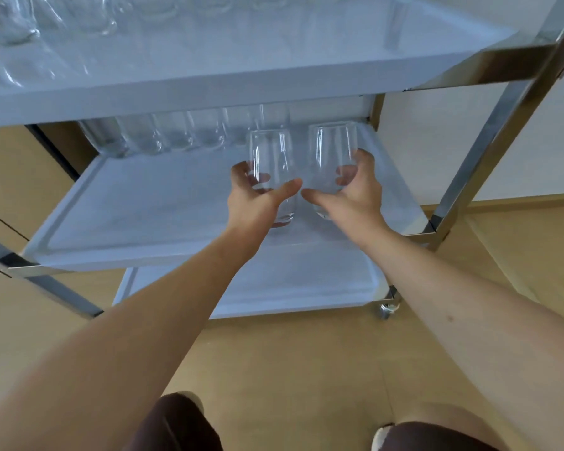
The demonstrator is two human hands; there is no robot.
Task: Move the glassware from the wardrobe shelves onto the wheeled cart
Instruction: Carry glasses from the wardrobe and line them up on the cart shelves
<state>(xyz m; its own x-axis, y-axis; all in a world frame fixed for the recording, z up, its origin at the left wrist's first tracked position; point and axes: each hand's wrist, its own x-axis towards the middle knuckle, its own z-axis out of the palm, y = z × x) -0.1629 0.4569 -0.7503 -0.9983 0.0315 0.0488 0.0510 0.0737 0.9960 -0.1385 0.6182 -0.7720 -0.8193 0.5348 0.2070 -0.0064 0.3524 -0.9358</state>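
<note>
My left hand (258, 196) and right hand (355, 193) each curl fingers and thumb round 1 clear, smooth tumbler over the cart's white middle tray (144, 203): left glass (271, 164), right glass (331, 151), long axes tilting away. Behind stands a row of glasses (163, 135).

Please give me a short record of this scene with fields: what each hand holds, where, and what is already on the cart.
left hand: left hand grips left glass
right hand: right hand grips right glass
location: both glasses over the middle shelf of the cart
already placed: row of glasses at the back of the middle shelf; more glassware, blurred, on the top shelf
bottom shelf: bottom shelf, partly visible
</note>
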